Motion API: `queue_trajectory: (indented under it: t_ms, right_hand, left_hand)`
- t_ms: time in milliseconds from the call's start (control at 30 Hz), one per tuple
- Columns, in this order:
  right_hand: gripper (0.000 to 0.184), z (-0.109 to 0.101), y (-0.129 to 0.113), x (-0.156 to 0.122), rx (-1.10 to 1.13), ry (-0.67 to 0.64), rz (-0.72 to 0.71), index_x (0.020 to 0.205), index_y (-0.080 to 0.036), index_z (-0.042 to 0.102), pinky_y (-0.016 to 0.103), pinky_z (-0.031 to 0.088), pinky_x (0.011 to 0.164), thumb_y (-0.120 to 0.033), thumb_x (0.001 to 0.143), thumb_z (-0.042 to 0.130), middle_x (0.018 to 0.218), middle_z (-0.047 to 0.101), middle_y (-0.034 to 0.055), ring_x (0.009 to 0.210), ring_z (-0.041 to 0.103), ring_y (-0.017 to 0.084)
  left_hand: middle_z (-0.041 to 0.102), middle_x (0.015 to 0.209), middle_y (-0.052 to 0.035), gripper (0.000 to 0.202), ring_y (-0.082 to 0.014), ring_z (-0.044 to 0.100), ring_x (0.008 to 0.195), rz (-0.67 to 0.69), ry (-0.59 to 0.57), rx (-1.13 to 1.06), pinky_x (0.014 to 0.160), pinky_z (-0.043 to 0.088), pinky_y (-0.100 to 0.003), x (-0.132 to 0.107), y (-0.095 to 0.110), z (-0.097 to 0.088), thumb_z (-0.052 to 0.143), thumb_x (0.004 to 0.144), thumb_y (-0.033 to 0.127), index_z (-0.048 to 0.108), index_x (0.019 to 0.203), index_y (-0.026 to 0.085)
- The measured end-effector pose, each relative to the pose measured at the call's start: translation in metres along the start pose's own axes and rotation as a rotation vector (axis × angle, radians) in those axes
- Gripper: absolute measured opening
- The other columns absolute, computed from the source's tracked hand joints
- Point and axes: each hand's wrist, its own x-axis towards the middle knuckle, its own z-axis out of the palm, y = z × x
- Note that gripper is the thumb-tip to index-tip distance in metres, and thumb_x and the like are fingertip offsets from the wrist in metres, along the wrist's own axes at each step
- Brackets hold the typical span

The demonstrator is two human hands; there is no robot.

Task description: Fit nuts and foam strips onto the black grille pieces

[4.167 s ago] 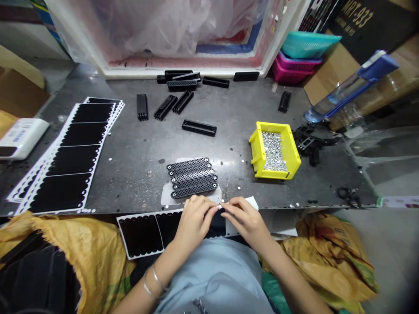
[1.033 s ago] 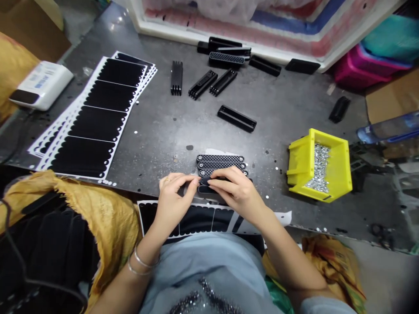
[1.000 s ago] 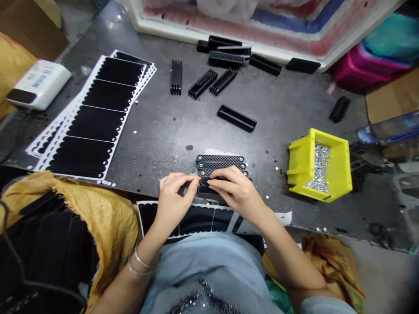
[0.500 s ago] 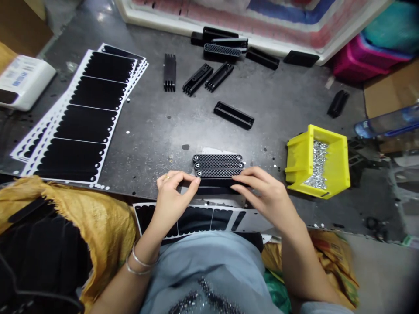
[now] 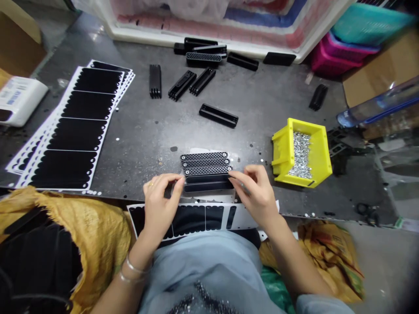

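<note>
Close in front of me, several slim bars lie side by side. Three textured bars (image 5: 205, 162) have a lattice surface and metal eyelets at their ends. Nearer to me is a smooth black strip (image 5: 206, 179), and below it a second smooth black bar (image 5: 208, 187). My left hand (image 5: 161, 203) is closed in a pinch at the left end of the smooth strip; whether anything is between its fingertips is hidden. With thumb and forefinger, my right hand (image 5: 258, 192) pinches the right end of that strip.
A yellow bin (image 5: 282, 150) of small silvery metal pieces stands to the right. Black handle pieces (image 5: 218, 115) are scattered farther back. On the left lie sheets of black stickers (image 5: 78, 109); another sheet (image 5: 190, 220) sits at the table edge. A yellow sack (image 5: 108, 222) hangs open below.
The view has swung, so the table's things appear farther left. My left fingertips sit slightly farther off the strip's end. More of the nearest black bar shows.
</note>
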Motion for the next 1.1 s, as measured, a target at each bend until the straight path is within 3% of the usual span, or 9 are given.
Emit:
queue_trajectory:
  t_ms: [67, 167, 333, 500, 600, 667, 800, 933, 1100]
  right_hand:
    - [0.025, 0.001, -0.013, -0.020, 0.016, -0.066, 0.023, 0.121, -0.024, 0.070, 0.033, 0.057, 0.074, -0.015, 0.100, 0.059, 0.098, 0.056, 0.0066, 0.084, 0.062, 0.018]
    - [0.025, 0.015, -0.025, -0.048, 0.041, -0.228, 0.010, 0.125, -0.019, 0.068, 0.031, 0.058, 0.072, -0.017, 0.102, 0.056, 0.098, 0.060, 0.0088, 0.084, 0.063, 0.018]
    - [0.027, 0.031, -0.023, -0.064, 0.044, -0.187, -0.037, 0.125, -0.020, 0.070, 0.033, 0.058, 0.074, -0.015, 0.102, 0.056, 0.109, 0.062, 0.0126, 0.085, 0.061, 0.018]
    - [0.008, -0.011, -0.013, -0.056, 0.732, -0.315, 0.230, 0.094, -0.025, 0.072, 0.041, 0.059, 0.092, -0.032, 0.097, 0.068, 0.111, 0.059, 0.0065, 0.107, 0.066, 0.022]
    - [0.010, -0.034, -0.009, -0.041, 0.939, -0.077, 0.378, 0.107, -0.028, 0.061, 0.037, 0.063, 0.075, -0.035, 0.100, 0.064, 0.110, 0.057, 0.0035, 0.084, 0.070, 0.017]
    - [0.019, -0.034, -0.010, -0.024, 0.751, 0.040, 0.348, 0.114, -0.031, 0.062, 0.033, 0.061, 0.068, -0.030, 0.097, 0.069, 0.109, 0.055, 0.0023, 0.078, 0.065, 0.014]
    - [0.035, 0.001, -0.018, 0.015, 0.216, -0.035, 0.076, 0.132, -0.031, 0.066, 0.038, 0.060, 0.085, -0.018, 0.100, 0.059, 0.111, 0.060, 0.0073, 0.098, 0.064, 0.020]
    - [0.028, 0.039, -0.020, 0.045, 0.111, -0.168, -0.170, 0.130, -0.024, 0.068, 0.041, 0.057, 0.092, -0.020, 0.104, 0.056, 0.113, 0.070, 0.0093, 0.102, 0.067, 0.021]
    - [0.015, 0.052, -0.015, 0.064, 0.159, -0.258, -0.243, 0.104, -0.018, 0.074, 0.040, 0.056, 0.089, -0.021, 0.102, 0.060, 0.106, 0.073, 0.0095, 0.098, 0.067, 0.021]
  left_hand:
    - [0.076, 0.100, -0.0008, 0.010, -0.0191, 0.069, 0.096, 0.156, 0.028, -0.020, 0.095, 0.045, -0.037, -0.018, 0.007, -0.001, 0.067, 0.096, 0.018, 0.070, 0.103, 0.024]
    - [0.075, 0.104, -0.0030, 0.022, -0.0182, 0.069, 0.100, 0.290, -0.119, -0.130, 0.095, 0.049, -0.034, -0.045, 0.015, 0.009, 0.067, 0.094, 0.010, 0.067, 0.112, 0.023]
    - [0.073, 0.113, -0.0065, 0.031, -0.0197, 0.066, 0.108, 0.338, -0.214, -0.180, 0.098, 0.050, -0.036, -0.061, 0.007, 0.035, 0.061, 0.097, 0.005, 0.064, 0.123, 0.022]
    - [0.072, 0.110, -0.0066, 0.032, -0.0194, 0.066, 0.106, 0.354, -0.168, -0.185, 0.095, 0.052, -0.037, -0.054, 0.003, 0.042, 0.060, 0.098, 0.004, 0.063, 0.124, 0.023]
    - [0.070, 0.113, -0.0074, 0.032, -0.0203, 0.066, 0.107, 0.360, -0.128, -0.200, 0.095, 0.053, -0.039, -0.051, 0.013, 0.041, 0.063, 0.096, 0.006, 0.064, 0.123, 0.024]
    - [0.071, 0.112, -0.0063, 0.031, -0.0201, 0.068, 0.106, 0.389, -0.106, -0.212, 0.095, 0.052, -0.038, -0.046, 0.021, 0.037, 0.066, 0.095, 0.007, 0.065, 0.120, 0.025]
    - [0.076, 0.102, -0.0021, 0.021, -0.0201, 0.069, 0.100, 0.245, 0.029, -0.093, 0.097, 0.048, -0.039, -0.019, 0.020, 0.016, 0.068, 0.095, 0.015, 0.069, 0.112, 0.027]
    - [0.078, 0.097, -0.0016, 0.011, -0.0231, 0.067, 0.103, -0.078, 0.029, 0.030, 0.102, 0.043, -0.043, 0.012, 0.001, -0.002, 0.065, 0.098, 0.029, 0.074, 0.102, 0.027]
    - [0.079, 0.088, 0.0010, 0.016, -0.0219, 0.069, 0.097, -0.182, -0.104, -0.086, 0.103, 0.043, -0.043, 0.026, -0.009, -0.002, 0.063, 0.098, 0.032, 0.077, 0.091, 0.027]
